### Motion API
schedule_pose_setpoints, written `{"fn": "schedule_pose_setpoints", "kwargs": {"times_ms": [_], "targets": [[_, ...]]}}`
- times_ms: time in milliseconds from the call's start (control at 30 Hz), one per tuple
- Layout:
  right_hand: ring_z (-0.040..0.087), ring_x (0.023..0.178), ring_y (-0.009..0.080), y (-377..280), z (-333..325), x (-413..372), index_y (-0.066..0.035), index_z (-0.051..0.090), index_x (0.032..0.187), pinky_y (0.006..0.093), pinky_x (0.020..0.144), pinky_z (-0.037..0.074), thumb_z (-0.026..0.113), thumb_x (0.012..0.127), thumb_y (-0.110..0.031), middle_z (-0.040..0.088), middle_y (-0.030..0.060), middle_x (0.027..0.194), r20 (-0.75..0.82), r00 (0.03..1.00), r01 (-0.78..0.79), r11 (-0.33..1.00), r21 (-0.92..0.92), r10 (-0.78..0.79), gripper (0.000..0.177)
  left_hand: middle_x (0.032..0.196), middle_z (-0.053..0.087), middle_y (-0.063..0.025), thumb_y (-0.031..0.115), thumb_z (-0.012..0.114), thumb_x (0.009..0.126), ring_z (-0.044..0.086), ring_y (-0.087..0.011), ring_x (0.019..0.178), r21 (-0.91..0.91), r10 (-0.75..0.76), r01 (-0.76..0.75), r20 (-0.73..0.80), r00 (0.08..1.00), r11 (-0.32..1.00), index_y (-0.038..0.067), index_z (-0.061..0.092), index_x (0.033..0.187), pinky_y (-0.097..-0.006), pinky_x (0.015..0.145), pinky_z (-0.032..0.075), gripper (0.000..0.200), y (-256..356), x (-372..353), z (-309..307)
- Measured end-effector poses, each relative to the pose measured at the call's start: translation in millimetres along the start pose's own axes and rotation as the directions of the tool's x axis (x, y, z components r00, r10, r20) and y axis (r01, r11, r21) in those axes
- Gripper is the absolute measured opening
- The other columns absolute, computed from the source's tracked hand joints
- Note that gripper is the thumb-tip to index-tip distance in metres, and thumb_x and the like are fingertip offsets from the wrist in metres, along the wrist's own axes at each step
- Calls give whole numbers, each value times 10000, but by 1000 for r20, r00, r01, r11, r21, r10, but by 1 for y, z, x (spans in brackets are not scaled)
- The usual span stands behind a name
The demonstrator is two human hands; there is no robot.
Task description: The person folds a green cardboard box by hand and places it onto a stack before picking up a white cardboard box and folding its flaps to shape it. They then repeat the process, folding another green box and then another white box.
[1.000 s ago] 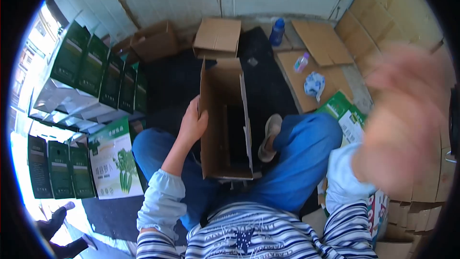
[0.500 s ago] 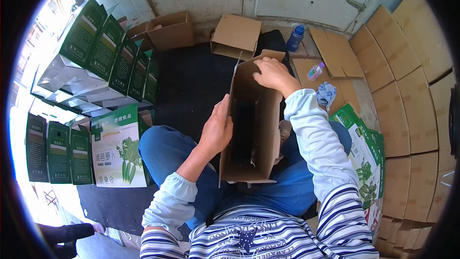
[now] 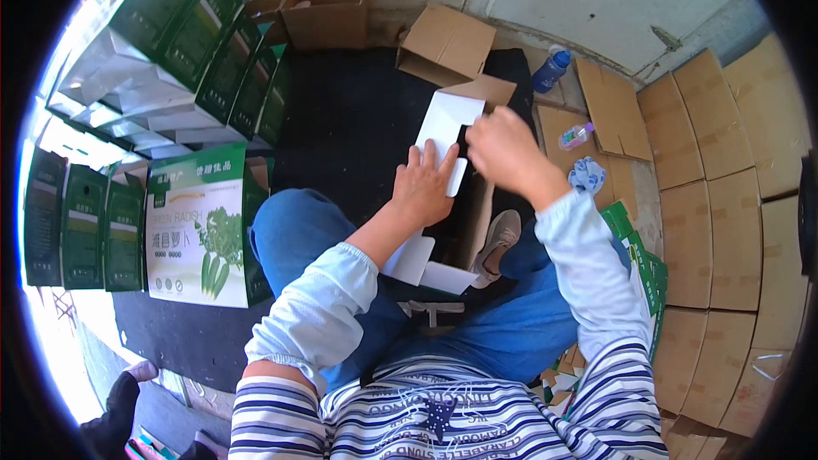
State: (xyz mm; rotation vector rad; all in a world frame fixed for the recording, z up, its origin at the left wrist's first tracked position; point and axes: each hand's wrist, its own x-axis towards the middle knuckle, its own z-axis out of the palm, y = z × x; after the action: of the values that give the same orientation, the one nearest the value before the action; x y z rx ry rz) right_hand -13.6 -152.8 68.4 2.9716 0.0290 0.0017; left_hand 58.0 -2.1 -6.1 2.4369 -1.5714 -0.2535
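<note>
Between my legs stands a cardboard carton point(image 3: 473, 238), brown inside, with its white-faced flaps point(image 3: 445, 123) folded over its left side and near end. My left hand point(image 3: 423, 187) lies on a white flap with its fingers stretched and spread. Over the carton's far right part, my right hand point(image 3: 509, 152) is closed with its fingers curled. Whatever is in those fingers, if anything, is hidden. The carton's dark opening shows between the two hands.
Green and white radish boxes point(image 3: 200, 230) stand stacked at my left. Brown cartons point(image 3: 686, 213) form a wall at right. Beyond my hands are an open brown box point(image 3: 443, 43), a blue bottle point(image 3: 551, 71) and a small clear bottle point(image 3: 576, 136). Another person's dark sleeve point(image 3: 115, 413) shows lower left.
The carton has turned so its white flaps face up. My left hand moved from its left wall onto a flap. My right hand left the far edge and came nearer, now closed.
</note>
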Motion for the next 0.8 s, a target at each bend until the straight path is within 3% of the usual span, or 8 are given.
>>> {"fn": "schedule_pose_setpoints", "kwargs": {"times_ms": [67, 133, 233, 333, 367, 567, 700, 800], "targets": [[606, 789, 293, -43, -21, -26, -49, 649, 756, 412, 769, 449, 576, 825, -274, 637, 143, 810, 176, 981, 51, 987, 150, -78, 247, 1365, 339, -243, 270, 680, 724, 390, -412, 1196, 5, -8, 8, 8, 1000, 1000, 133, 273, 1440, -467, 891, 453, 835, -5, -1, 3], [617, 777, 297, -68, -38, -49, -42, 650, 746, 439, 854, 419, 546, 854, -388, 632, 133, 742, 316, 910, 80, 862, 500, -267, 377, 1369, 335, -242, 282, 681, 729, 389, -412, 1199, 17, -15, 14, 26, 1000, 1000, 138, 270, 1442, -466, 898, 450, 836, -5, 0, 1], [637, 724, 293, -86, -43, -77, -15, 673, 763, 477, 1034, 319, 506, 868, -488, 647, 138, 696, 202, 962, 123, 950, 287, -186, 512, 1365, 344, -238, 313, 674, 750, 396, -406, 1198, 29, -5, 4, 35, 999, 1000, 146, 271, 1441, -466, 908, 443, 817, -2, -3, -1], [627, 744, 297, -110, -52, -88, -20, 645, 829, 479, 1054, 299, 547, 847, -494, 628, 123, 718, 311, 913, 182, 946, 268, -263, 485, 1353, 360, -235, 329, 671, 753, 402, -399, 1198, 27, -10, 9, 46, 999, 1000, 151, 278, 1439, -462, 909, 439, 811, -1, -1, -4], [624, 723, 287, -113, -42, -97, -31, 639, 965, 461, 988, 369, 569, 854, -432, 624, 111, 712, 169, 951, 201, 932, 300, -260, 422, 1348, 367, -234, 334, 670, 753, 403, -397, 1198, 25, -16, 15, 52, 999, 1000, 153, 280, 1439, -460, 908, 439, 809, 0, -1, -4], [601, 729, 274, -116, -32, -118, -67, 616, 1072, 411, 790, 462, 593, 856, -249, 604, 93, 740, 184, 898, 265, 826, 497, -399, 283, 1334, 385, -254, 437, 671, 740, 398, -403, 1202, 75, 43, -46, 42, 998, 996, 151, 321, 1426, -472, 948, 377, 821, 6, -5, -5], [559, 821, 257, -111, -19, -114, -46, 592, 958, 348, 699, 496, 644, 810, -242, 558, 110, 829, 20, 965, 217, 839, 499, -261, 251, 1390, 333, -285, 612, 617, 727, 323, -437, 1272, 160, 147, -124, -140, 979, 979, 151, 365, 1412, -523, 1001, 296, 864, 4, -11, 21], [544, 875, 270, -129, -13, -105, -14, 570, 997, 374, 740, 491, 666, 790, -274, 536, 109, 882, 30, 999, -44, 924, 380, 36, 345, 1400, 350, -255, 567, 523, 835, 333, -418, 1280, 99, 123, -109, -148, 981, 989, 127, 457, 1353, -498, 1038, 280, 684, -9, -10, 21]]}}
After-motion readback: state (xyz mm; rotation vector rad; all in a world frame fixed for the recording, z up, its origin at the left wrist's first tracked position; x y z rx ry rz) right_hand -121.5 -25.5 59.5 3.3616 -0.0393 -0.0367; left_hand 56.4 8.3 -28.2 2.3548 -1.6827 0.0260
